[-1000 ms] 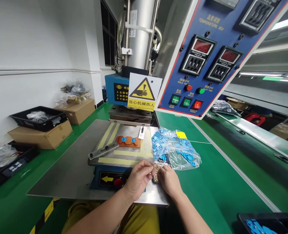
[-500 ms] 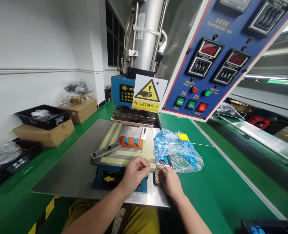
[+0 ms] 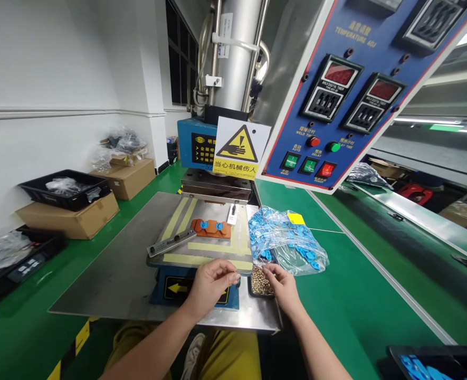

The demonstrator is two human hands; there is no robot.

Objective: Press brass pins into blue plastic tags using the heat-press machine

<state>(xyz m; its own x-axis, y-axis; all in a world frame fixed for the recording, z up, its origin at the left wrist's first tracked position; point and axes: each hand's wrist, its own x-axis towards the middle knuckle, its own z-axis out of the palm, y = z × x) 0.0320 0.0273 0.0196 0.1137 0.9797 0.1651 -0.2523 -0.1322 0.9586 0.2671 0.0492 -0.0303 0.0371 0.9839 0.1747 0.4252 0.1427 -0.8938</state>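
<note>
My left hand (image 3: 213,285) is closed in a pinch in front of the press plate (image 3: 178,258); what sits between its fingertips is too small to make out. My right hand (image 3: 283,285) pinches at the right edge of a small black tray of brass pieces (image 3: 261,281), its fingertips hiding anything they hold. On the plate rests an orange fixture (image 3: 225,231) bearing two blue parts (image 3: 203,225). A metal bar (image 3: 172,243) lies slanted left of the fixture. The clear bag of blue parts (image 3: 284,240) lies behind the tray.
The press head (image 3: 196,126) with a hanging warning sign (image 3: 239,150) is above the plate's back. A blue control panel (image 3: 316,121) overhangs at upper right. A black bin (image 3: 435,364) holds blue parts at lower right. Boxes and bins stand at left.
My right hand has drawn back to the right from over the tray, exposing more brass pieces. My left hand has shifted slightly left and down, still pinching. The view has tilted slightly.
</note>
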